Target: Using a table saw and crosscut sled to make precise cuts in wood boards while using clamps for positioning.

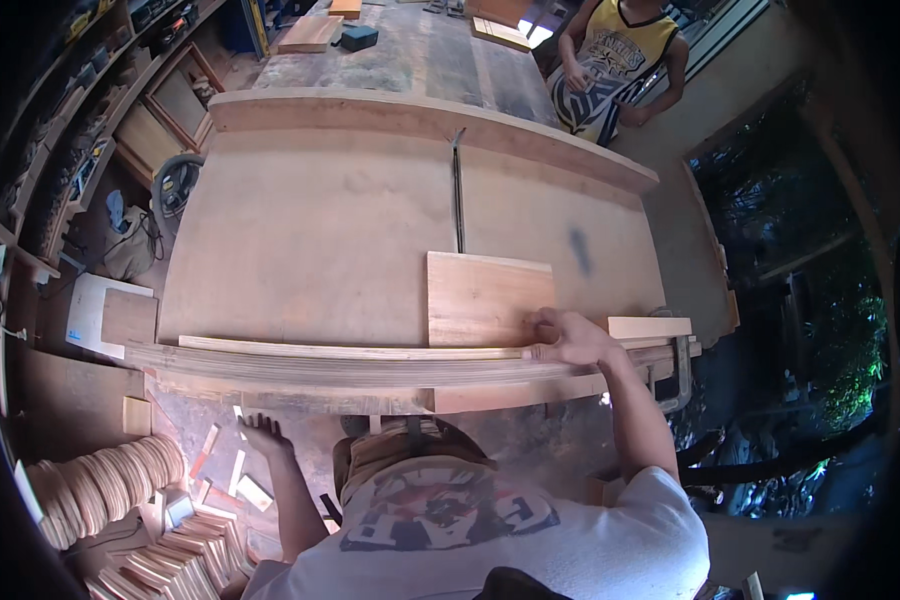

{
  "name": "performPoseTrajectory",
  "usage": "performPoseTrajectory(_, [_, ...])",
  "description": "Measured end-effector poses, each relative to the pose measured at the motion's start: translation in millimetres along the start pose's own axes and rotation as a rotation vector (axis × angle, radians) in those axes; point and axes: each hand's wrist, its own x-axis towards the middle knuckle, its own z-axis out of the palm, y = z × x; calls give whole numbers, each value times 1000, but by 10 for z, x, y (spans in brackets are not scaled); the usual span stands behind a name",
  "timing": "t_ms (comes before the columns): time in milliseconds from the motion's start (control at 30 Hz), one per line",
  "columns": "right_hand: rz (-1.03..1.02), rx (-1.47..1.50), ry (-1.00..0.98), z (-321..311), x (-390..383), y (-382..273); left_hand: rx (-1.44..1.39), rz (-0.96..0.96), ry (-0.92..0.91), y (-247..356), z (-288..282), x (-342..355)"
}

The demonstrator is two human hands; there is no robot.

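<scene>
A flat, pale wooden board (pixel 485 295) lies on the plywood sled (pixel 300 230), its near edge against the sled's laminated front fence (pixel 370 368). At the board's near right corner is my right hand (pixel 570 340), fingers curled over the board and thumb on the fence, gripping the board there. A dark slot (pixel 458 195) runs from the board's far edge to the far fence (pixel 410 112). Off the near edge of the sled, to the left, my left hand (pixel 265 437) hangs with fingers apart and nothing visible in it.
A clamp (pixel 682 375) and a wood block (pixel 650 328) sit at the fence's right end. Curved wood pieces (pixel 110 490) and stacked offcuts (pixel 175 560) fill the lower left. Shelves of tools (pixel 80 170) line the left wall. Another person (pixel 615 65) stands at the far right.
</scene>
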Motion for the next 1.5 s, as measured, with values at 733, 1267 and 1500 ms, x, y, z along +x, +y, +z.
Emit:
performPoseTrajectory(733, [263, -604, 406, -541, 1006, 270, 1019, 285, -295, -1347, -947, 1423])
performPoseTrajectory(1267, [-61, -466, 433, 83, -87, -409, 1245, 141, -463, -1431, -2039, 1262])
performPoseTrajectory(1500, [-353, -583, 690, 29, -322, -325, 867, 152, -520, -820, -1184, 992])
